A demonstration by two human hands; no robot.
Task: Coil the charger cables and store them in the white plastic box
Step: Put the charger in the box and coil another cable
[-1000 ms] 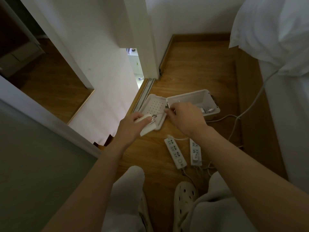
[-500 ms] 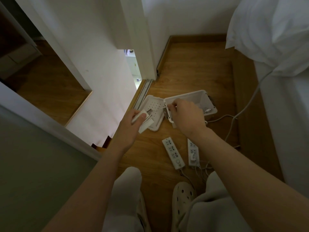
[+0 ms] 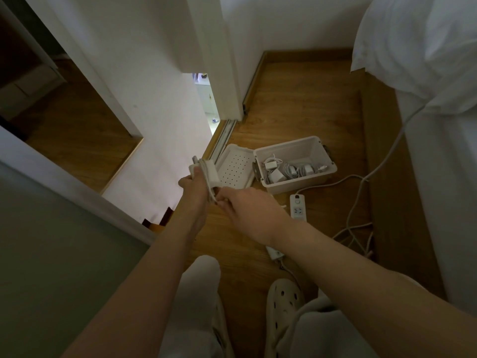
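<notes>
Curled round a white charger (image 3: pixel 205 170), our left hand (image 3: pixel 192 187) grips the block with the thumb laid on its near face and the prongs pointing off toward eleven o'clock. Its thin white cable (image 3: pixel 211 192) runs over the block and down past the heel of that hand. Our right hand (image 3: pixel 249 206), at four o'clock from the left and nearly touching it, pinches the cable between thumb and fingertips.

At two o'clock from our hands the white plastic box (image 3: pixel 302 180) sits on the wooden floor (image 3: pixel 296 104). Its perforated lid (image 3: pixel 236 167) is thrown open flat, just behind the charger. Inside the box lie several coiled chargers (image 3: pixel 277 174), packed close together.

At six o'clock from the box lies a power strip (image 3: pixel 298 208); its socket markings are too small for us to read. Loose white cords (image 3: pixel 358 228) trail at three o'clock from it. We can make out no writing on the charger or the box.
</notes>
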